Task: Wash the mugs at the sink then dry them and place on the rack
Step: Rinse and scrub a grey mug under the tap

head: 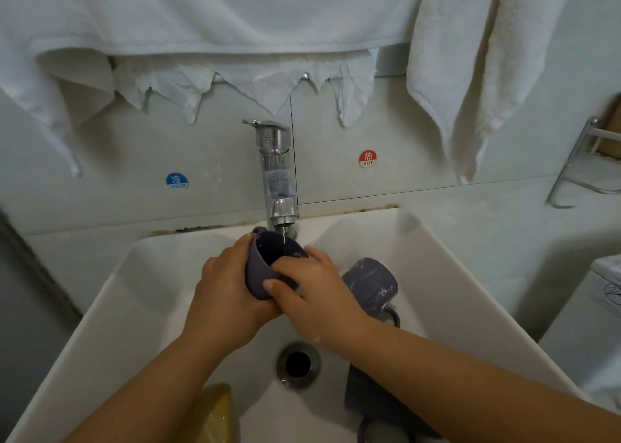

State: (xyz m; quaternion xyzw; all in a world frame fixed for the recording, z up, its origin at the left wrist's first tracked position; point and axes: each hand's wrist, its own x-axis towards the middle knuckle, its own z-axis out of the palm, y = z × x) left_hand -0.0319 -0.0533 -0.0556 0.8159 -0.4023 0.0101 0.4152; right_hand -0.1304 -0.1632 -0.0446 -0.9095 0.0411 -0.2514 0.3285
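Left hand [228,294] grips the mug [260,271] tilted under the faucet [280,187] so water runs inside, while the right hand [312,291] pinches its rim, likely rubbing it

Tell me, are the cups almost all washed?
Not yet. Nothing looks finished. The left hand and right hand hold one grey-purple ceramic mug under the chrome tap, water running in. A second grey mug and a third dark mug wait in the white sink. Drying and racking remain.
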